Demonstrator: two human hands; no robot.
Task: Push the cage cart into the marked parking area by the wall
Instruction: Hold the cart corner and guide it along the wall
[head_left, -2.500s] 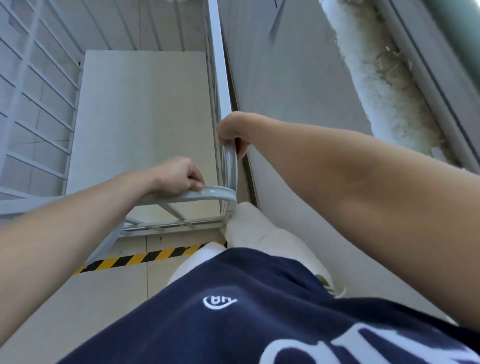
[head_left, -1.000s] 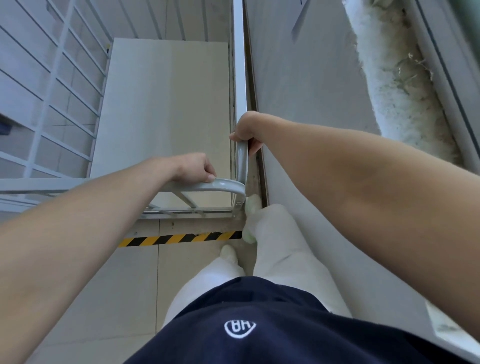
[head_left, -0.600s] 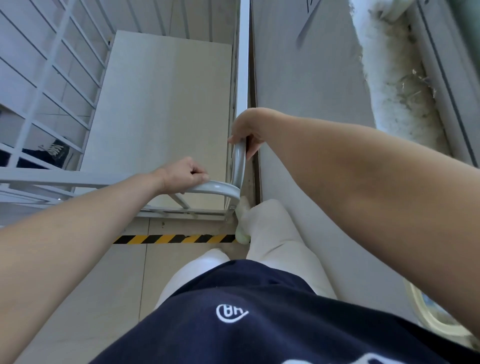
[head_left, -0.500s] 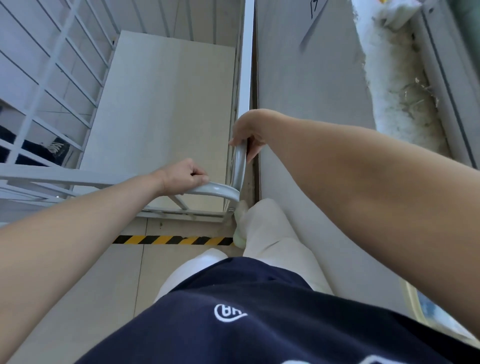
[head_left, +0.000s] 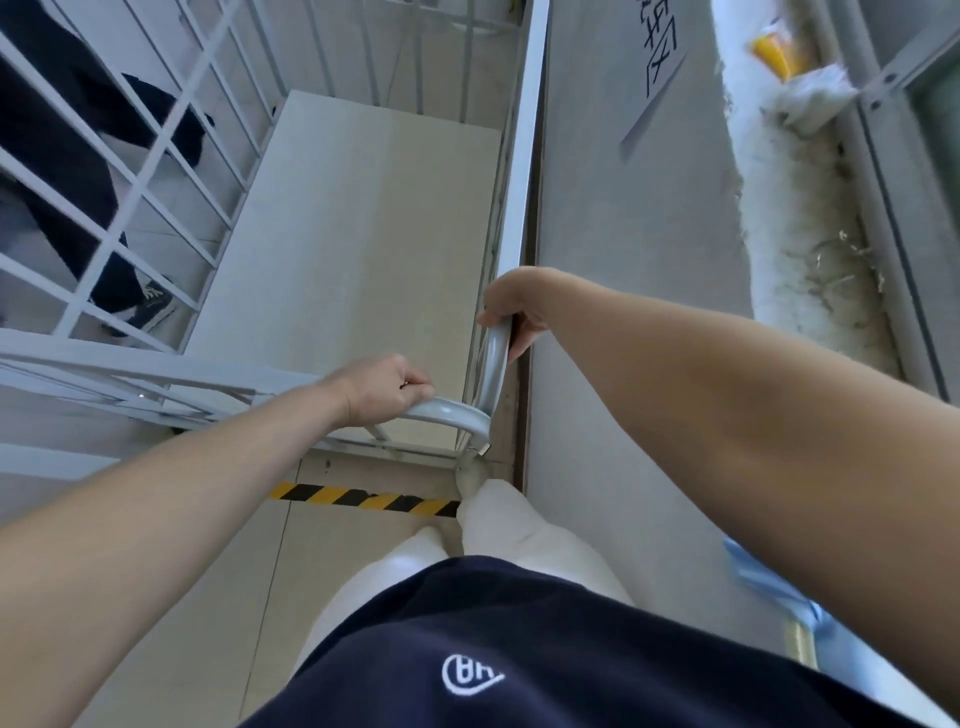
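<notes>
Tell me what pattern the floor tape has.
The floor tape has diagonal yellow and black stripes; head view.

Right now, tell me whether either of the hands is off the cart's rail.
No, the left hand and the right hand each grip the curved top rail of the cage cart.

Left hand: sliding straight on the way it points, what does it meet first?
Probably the rounded corner of the cart rail, just ahead of the left hand. Beyond the bend sits the right hand, though depth is unclear.
</notes>
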